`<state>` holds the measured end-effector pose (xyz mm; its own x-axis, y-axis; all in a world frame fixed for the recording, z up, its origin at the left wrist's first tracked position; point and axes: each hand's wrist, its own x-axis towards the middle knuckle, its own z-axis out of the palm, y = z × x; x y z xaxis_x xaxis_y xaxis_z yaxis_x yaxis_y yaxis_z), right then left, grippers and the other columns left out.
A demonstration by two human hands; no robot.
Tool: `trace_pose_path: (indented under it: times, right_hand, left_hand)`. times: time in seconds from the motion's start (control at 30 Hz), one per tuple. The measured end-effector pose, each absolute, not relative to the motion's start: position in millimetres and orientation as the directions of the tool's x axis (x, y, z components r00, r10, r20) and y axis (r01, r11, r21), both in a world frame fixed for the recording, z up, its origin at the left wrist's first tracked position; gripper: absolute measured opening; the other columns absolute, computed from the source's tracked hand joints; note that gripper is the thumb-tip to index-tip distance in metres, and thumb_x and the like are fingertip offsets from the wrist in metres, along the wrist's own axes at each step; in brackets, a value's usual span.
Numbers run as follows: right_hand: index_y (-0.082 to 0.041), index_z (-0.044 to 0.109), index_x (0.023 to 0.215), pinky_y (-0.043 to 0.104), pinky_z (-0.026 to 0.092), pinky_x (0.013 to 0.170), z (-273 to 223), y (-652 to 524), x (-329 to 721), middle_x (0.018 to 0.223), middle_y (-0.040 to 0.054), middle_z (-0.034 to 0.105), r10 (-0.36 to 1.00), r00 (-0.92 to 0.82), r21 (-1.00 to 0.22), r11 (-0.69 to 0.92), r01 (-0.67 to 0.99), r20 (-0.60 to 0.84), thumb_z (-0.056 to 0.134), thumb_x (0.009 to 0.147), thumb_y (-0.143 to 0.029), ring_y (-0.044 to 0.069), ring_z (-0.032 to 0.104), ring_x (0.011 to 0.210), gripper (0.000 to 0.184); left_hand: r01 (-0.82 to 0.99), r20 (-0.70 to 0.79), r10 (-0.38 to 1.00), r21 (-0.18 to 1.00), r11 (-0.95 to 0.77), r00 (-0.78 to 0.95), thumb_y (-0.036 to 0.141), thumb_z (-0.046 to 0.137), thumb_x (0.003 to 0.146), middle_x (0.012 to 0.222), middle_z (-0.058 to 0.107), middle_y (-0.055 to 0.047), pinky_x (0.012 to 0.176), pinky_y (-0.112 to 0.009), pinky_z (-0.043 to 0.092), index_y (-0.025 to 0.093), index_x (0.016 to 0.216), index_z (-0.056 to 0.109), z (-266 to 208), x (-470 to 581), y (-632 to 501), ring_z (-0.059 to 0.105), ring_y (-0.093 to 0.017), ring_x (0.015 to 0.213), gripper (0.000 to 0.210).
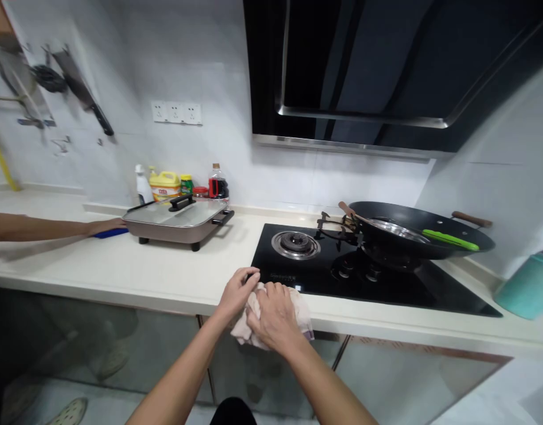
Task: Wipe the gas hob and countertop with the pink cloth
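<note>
1. Your cloth (304, 311) lies bunched at the near edge of the counter (187, 293), by the near left part of the stove (316, 278); its near folds droop past the edge.
2. Your right hand (275, 316) sits on top of it, fingers bent, close together and gripping the folds, thumb along the left side.
3. Your left hand (234, 297) is at the cloth's left side, fingers curved and mostly together; you cannot tell from here whether they pinch any fabric.
4. Expect it to be light and soft, with no stiffness of its own: it should crumple wherever you press and sag wherever you leave it unsupported. Nothing about it looks fragile.
5. Whether it is damp or dry does not show, so its slip on the smooth stove glass is hard to judge.
6. The thick middle, under your right palm, seems the surest hold; the loose near right corner would likely flop if taken alone.
</note>
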<state>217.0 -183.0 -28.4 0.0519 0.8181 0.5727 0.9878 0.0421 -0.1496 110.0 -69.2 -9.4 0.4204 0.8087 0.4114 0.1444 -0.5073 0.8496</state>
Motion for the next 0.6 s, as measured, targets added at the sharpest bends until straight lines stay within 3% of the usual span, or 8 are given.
trace_pose_path:
  times: [0.13,0.23,0.37,0.5,0.6]
  right_hand:
    - [-0.020,0.063,0.106,0.047,0.039,0.090,-35,-183,211,0.107,0.0104,0.058,0.800,0.013,-0.136,0.086,0.987,0.600,0.061,0.093,-0.034,0.028,0.045,0.098,0.019]
    - [-0.021,0.063,0.105,0.045,0.039,0.092,-37,-178,195,0.109,0.0094,0.059,0.795,0.001,-0.203,0.153,0.967,0.606,0.061,0.091,-0.029,0.028,0.045,0.100,0.016]
    - [-0.022,0.063,0.111,0.044,0.039,0.097,-38,-168,164,0.111,0.0062,0.060,0.797,-0.041,-0.395,0.343,0.852,0.602,0.060,0.089,-0.024,0.026,0.048,0.105,0.022]
    - [-0.023,0.061,0.106,0.041,0.041,0.103,-44,-162,128,0.114,0.0046,0.061,0.776,-0.082,-0.596,0.542,0.592,0.625,0.057,0.087,-0.020,0.023,0.054,0.110,0.020]
    - [-0.023,0.060,0.109,0.037,0.045,0.105,-47,-159,101,0.121,0.0058,0.062,0.764,-0.142,-0.652,0.620,0.437,0.630,0.053,0.088,-0.018,0.020,0.057,0.116,0.023]
  left_hand:
    - [0.017,0.451,0.826,0.875,-0.484,0.337,0.058,0.066,0.086,0.126,0.072,-0.011,0.109,-0.041,0.052,0.020,0.114,0.073,-25,79,-96,0.067,-0.026,0.121,0.048]
    - [-0.057,0.338,0.922,0.941,-0.333,0.188,0.065,0.071,0.081,0.120,0.075,-0.011,0.103,-0.040,0.056,0.019,0.114,0.072,-41,49,-113,0.070,-0.026,0.114,0.056]
    - [-0.183,0.138,0.990,0.974,-0.135,0.006,0.075,0.076,0.072,0.111,0.077,-0.010,0.088,-0.036,0.061,0.018,0.112,0.069,-55,13,-128,0.074,-0.025,0.100,0.070]
    - [-0.306,-0.035,0.972,0.946,0.107,0.230,0.075,0.079,0.070,0.113,0.078,-0.012,0.092,-0.042,0.063,0.020,0.117,0.069,-60,-21,-144,0.075,-0.030,0.110,0.072]
    - [-0.294,-0.134,0.905,0.918,0.267,0.404,0.077,0.078,0.069,0.108,0.079,-0.014,0.091,-0.047,0.064,0.020,0.111,0.073,-61,-47,-152,0.075,-0.035,0.111,0.071]
